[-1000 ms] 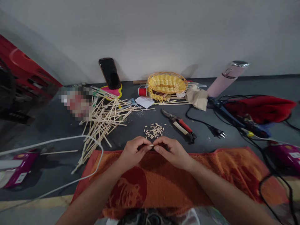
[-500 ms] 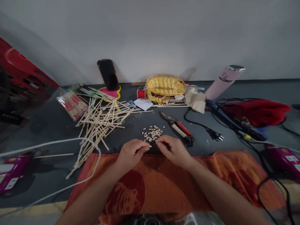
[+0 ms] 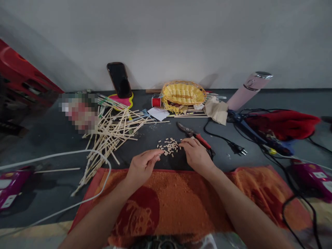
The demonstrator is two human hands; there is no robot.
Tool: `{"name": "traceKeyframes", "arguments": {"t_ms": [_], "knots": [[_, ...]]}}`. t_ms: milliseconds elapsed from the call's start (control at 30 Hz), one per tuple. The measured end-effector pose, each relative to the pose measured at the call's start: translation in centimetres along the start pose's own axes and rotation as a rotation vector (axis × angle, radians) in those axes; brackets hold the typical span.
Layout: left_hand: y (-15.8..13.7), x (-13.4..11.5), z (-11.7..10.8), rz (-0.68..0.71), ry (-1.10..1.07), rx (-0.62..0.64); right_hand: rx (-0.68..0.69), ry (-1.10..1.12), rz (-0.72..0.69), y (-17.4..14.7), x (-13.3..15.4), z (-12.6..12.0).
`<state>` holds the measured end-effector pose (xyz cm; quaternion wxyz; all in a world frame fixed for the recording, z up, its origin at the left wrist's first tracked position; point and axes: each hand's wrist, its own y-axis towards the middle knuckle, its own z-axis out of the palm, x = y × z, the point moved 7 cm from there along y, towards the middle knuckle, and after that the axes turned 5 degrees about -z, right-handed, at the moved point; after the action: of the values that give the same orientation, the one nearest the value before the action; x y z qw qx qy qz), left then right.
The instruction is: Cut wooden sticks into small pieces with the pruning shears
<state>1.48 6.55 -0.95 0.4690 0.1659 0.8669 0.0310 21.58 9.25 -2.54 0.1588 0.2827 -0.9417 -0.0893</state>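
A pile of small cut wooden pieces lies on the dark table, between my two hands. At its left edge is my left hand, thumb and forefinger pinched together; what is between the tips is too small to make out. My right hand reaches over the right edge of the pile with its fingers stretched forward and touches down near the pieces. Just beyond it lie pruning shears, their handles partly covered by this hand. Long thin wooden sticks are heaped to the left.
An orange towel lies under my forearms. Along the wall are a phone, a red thread spool, a yellow basket and a pink flask. A black plug and a white cable lie at the sides.
My right hand has moved right and forward from beside the left hand to the pile's right edge. My left hand has shifted slightly left and forward, its fingertips at the pile.
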Motion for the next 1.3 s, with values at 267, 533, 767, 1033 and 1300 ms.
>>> {"name": "traceKeyframes", "arguments": {"t_ms": [267,533,767,1033,1300], "knots": [[-0.1,0.1,0.0,-0.018,0.02,-0.007,0.054,-0.02,0.002,0.2,1.1,0.0],[0.1,0.2,-0.2,-0.027,0.036,-0.011,0.06,0.008,0.009,0.3,1.2,0.0],[0.3,0.2,-0.3,-0.005,0.054,-0.03,-0.093,0.189,0.066,0.3,-0.2,-0.7],[0.3,0.4,-0.1,-0.002,0.068,-0.018,-0.078,0.101,0.096,1.0,-0.2,-0.2],[0.4,0.0,-0.4,0.012,0.063,-0.031,-0.067,0.037,0.112,1.4,0.5,0.0]]}}
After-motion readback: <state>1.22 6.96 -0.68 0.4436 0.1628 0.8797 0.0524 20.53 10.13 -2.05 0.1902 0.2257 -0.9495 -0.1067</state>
